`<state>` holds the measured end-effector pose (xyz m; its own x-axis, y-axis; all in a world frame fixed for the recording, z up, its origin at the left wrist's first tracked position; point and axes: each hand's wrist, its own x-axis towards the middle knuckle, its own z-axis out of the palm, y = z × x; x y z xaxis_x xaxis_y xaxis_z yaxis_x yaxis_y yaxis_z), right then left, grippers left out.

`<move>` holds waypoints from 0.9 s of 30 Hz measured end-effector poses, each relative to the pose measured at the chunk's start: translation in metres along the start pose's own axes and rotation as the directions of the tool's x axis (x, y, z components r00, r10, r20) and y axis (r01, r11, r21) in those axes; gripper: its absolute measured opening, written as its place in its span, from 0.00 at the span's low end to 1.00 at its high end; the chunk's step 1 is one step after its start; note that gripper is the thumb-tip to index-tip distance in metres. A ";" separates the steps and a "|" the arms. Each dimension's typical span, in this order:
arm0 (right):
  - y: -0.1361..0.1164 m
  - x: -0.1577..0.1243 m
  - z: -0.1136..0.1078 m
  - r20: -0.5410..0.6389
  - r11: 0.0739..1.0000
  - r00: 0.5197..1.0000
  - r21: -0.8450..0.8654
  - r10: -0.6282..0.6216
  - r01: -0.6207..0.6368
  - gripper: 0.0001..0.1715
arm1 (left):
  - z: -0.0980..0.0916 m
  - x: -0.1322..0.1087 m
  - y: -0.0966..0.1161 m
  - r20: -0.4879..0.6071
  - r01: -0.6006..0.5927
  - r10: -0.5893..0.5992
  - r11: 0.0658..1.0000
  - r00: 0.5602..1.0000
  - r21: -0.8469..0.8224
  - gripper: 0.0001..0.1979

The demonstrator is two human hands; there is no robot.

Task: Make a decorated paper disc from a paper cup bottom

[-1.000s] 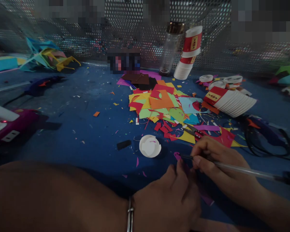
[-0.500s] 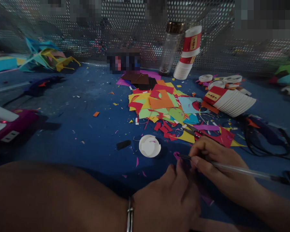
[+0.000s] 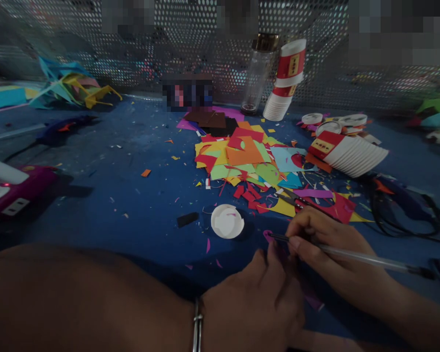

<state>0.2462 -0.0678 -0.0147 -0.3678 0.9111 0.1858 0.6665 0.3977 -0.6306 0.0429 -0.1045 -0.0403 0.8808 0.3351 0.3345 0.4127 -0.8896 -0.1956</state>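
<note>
My right hand (image 3: 326,254) pinches a pen (image 3: 366,258) with a clear barrel, its dark tip resting on a small purple paper piece (image 3: 267,235). Close beside it, my left hand (image 3: 256,298) has its fingers bent and pressed down on the purple paper, most of which they cover. More purple paper (image 3: 311,296) shows under the hands. Just beyond my left hand sits a round white paper cup base (image 3: 227,222) holding a tiny purple scrap. A pair of scissors (image 3: 293,198) lies among scraps past my right hand.
Coloured paper (image 3: 245,150) is heaped at the centre back. Stacked paper cups (image 3: 355,154) lie at right near a glue gun (image 3: 403,198) with its cord. A clear bottle (image 3: 255,78) stands by the mesh panel (image 3: 139,54). At left are a magenta device (image 3: 29,190) and another glue gun (image 3: 64,128).
Both hands stay almost in place. The rear end of the pen has dipped very slightly while its tip remains on the purple paper.
</note>
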 end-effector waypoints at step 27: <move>-0.001 -0.002 -0.001 0.029 0.999 0.998 0.011 0.052 -0.052 0.09 | -0.001 0.003 -0.001 -0.006 0.011 -0.011 1.000 1.000 0.011 0.21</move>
<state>0.2466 -0.0697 -0.0139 -0.3517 0.9269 0.1307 0.6778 0.3485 -0.6475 0.0443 -0.1027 -0.0378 0.8747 0.3433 0.3421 0.4253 -0.8822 -0.2021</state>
